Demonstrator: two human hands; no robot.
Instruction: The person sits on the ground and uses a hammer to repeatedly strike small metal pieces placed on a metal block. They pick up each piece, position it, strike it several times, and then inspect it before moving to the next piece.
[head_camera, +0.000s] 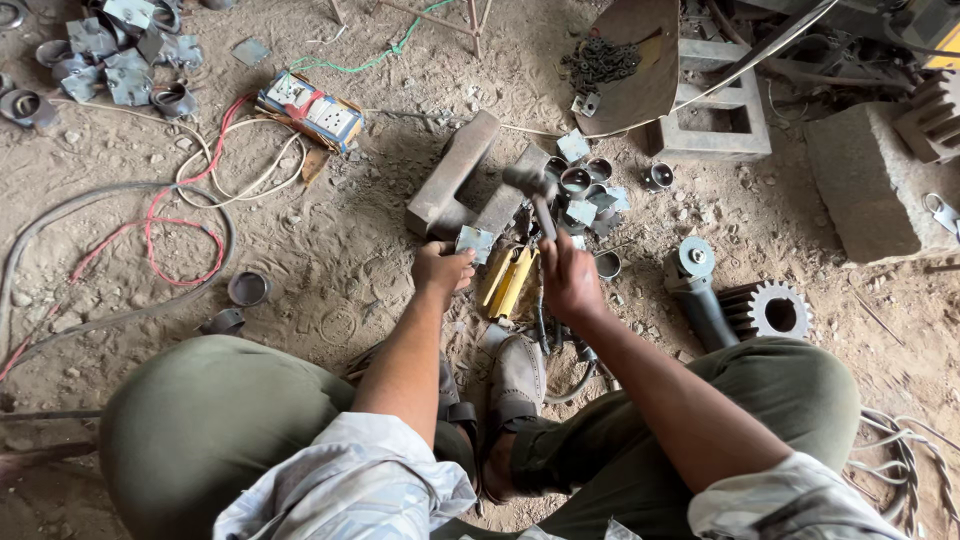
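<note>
**Hands at a ground-level metal bench: hammer and plate**

- Right hand (568, 278): fingers wrapped tight round the handle of a hammer (535, 192); the hammer head is raised over the near end of the steel blocks.
- Left hand (440, 270): fingers pinched together on the near edge of a small square metal plate (475, 241), which lies against the near end of the blocks.
- Steel blocks (462, 180): two heavy bars lying side by side on the dirt floor, running away from the hands toward the far side.
- Yellow tool (508, 281): on the ground between the two hands, just near of the plate.
- Loose plates and short pipe rings (585, 192): a heap just right of the hammer head.
- Angle grinder (695, 285): right of the right hand, disc end facing far; a toothed gear (770, 310) lies just right of it.
- Extension socket box (312, 110): far left, with red and white cables (190, 200) looping across the dirt.
- Second heap of plates and rings (110, 60): far-left corner.
- Concrete block (870, 180): far right.
</note>
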